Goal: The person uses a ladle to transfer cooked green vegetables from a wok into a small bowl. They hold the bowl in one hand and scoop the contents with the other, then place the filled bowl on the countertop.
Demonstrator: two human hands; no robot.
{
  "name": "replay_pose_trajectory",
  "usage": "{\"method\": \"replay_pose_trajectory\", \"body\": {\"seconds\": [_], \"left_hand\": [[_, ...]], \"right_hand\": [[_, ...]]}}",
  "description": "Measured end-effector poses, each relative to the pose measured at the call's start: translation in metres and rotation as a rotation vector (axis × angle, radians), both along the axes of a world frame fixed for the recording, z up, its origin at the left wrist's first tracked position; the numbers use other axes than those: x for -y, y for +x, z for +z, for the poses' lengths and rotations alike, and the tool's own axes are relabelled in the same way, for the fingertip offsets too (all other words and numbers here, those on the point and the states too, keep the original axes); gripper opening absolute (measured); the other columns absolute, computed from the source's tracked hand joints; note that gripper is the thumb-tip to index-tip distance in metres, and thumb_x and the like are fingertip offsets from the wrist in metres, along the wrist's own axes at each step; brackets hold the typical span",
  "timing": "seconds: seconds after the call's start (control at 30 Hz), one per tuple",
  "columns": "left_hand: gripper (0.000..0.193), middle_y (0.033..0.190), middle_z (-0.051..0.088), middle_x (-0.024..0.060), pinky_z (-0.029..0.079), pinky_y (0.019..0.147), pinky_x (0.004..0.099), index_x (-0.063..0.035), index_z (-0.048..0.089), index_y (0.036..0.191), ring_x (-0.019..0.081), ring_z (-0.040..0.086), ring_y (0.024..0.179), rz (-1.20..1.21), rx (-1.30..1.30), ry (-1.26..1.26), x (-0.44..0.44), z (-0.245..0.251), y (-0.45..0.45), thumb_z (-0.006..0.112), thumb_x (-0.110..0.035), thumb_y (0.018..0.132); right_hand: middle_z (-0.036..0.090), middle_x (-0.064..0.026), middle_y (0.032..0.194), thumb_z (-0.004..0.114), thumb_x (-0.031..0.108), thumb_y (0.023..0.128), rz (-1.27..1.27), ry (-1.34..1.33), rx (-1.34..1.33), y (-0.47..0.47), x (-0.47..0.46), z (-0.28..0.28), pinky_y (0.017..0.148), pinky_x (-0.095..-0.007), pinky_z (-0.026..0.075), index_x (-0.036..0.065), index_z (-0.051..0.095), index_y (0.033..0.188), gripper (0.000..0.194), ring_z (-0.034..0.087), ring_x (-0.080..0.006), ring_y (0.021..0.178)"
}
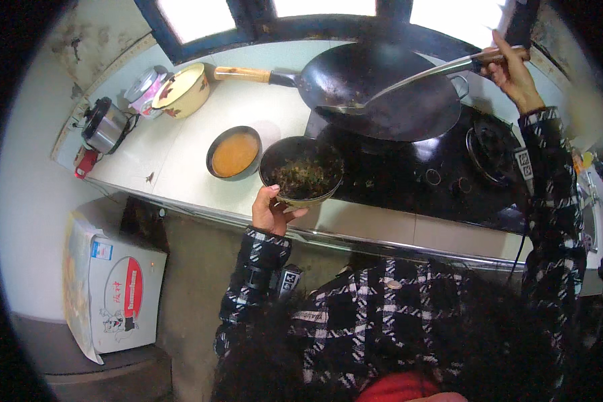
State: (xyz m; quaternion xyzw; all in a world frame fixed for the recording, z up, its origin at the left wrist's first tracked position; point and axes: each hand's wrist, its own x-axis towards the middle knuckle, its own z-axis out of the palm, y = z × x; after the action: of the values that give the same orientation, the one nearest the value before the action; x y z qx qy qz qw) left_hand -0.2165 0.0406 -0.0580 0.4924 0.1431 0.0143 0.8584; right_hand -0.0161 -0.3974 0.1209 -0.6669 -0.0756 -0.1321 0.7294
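My left hand (273,213) grips the near-left rim of a dark-lined bowl (301,202), thumb on the edge and fingers beneath. Chopped dark greens (301,173) lie inside it. In my right hand (513,75) is the wooden-ended handle of a long metal spatula (422,76), raised at the upper right. Its flat blade rests in or just above the near left side of a black wok (382,118); contact is hard to tell. The wok sits tilted over the hob (397,186). Left of the held bowl stands another dark bowl (233,174) with an orange-brown liquid (236,154).
The wok's wooden handle (242,75) points left. A cream enamel basin (186,95) and a silver-and-black rice cooker (105,125) stand at the counter's left end. A second burner (492,145) is on the right. Below left is a white box-shaped appliance (125,296).
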Motion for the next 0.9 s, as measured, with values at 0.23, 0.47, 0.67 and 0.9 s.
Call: {"method": "replay_pose_trajectory", "body": {"seconds": [0.23,0.47,0.67,0.9], "left_hand": [[0.042,0.103,0.056,0.0092,0.050,0.071,0.0471,-0.0090,0.052,0.108,0.0263,0.054,0.094,-0.006,0.029,0.008,0.001,0.004,0.001,0.052,-0.031,0.072],[0.043,0.105,0.056,0.0096,0.050,0.070,0.0457,-0.0087,0.052,0.109,0.0259,0.054,0.096,-0.024,0.017,0.009,0.004,0.007,0.003,0.052,-0.032,0.072],[0.046,0.107,0.056,0.0101,0.052,0.068,0.0439,-0.0081,0.051,0.112,0.0255,0.054,0.097,-0.013,0.024,-0.014,0.002,0.009,0.000,0.052,-0.032,0.073],[0.046,0.106,0.057,0.0095,0.051,0.068,0.0441,-0.0085,0.052,0.111,0.0258,0.055,0.095,-0.013,0.039,0.011,0.002,0.011,-0.002,0.052,-0.032,0.072]], "right_hand": [[0.055,-0.0016,0.065,0.063,0.036,0.078,0.096,-0.090,0.142,-0.061,0.004,0.074,0.034,-0.0142,0.039,0.004,0.059,0.087,0.033,0.050,-0.0081,0.041],[0.058,-0.0067,0.072,0.062,0.026,0.080,-0.101,0.185,0.112,-0.020,-0.038,-0.025,0.046,-0.0154,0.046,0.005,0.057,0.081,0.022,0.056,-0.0107,0.054],[0.059,-0.0063,0.078,0.065,0.029,0.075,0.070,-0.327,-0.023,-0.034,0.017,0.092,0.045,-0.0195,0.047,0.005,0.057,0.084,0.027,0.058,-0.0117,0.053],[0.063,-0.0071,0.077,0.065,0.026,0.074,0.004,-0.190,0.005,-0.041,-0.033,0.036,0.041,-0.0170,0.041,0.006,0.061,0.088,0.025,0.059,-0.0114,0.054]]}}
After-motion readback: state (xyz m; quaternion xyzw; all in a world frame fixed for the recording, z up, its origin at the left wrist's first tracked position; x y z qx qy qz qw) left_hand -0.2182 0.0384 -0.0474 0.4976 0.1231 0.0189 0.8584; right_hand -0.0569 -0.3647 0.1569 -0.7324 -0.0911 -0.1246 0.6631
